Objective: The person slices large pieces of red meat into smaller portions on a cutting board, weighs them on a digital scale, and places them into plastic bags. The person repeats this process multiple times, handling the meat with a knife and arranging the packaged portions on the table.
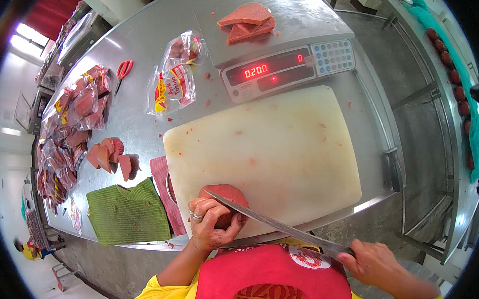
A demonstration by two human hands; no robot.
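My left hand [213, 225], with a ring on one finger, is closed round a rounded lump of pink-red meat [229, 192] at the near left of the white cutting board [261, 143]. A long knife [273, 222] slants across from my right hand [376, 262], which grips its handle. The blade's tip end lies over the top of the meat, close to my left fingers. How deep the edge sits in the meat I cannot tell.
Behind the board stands a lit digital scale [279, 71], with meat slices [248, 23] on its metal plate. To the left are meat pieces [107, 152], a green cloth [128, 212], a clear packet [174, 88], red-handled scissors [123, 71] and a heap of packed meat [85, 103].
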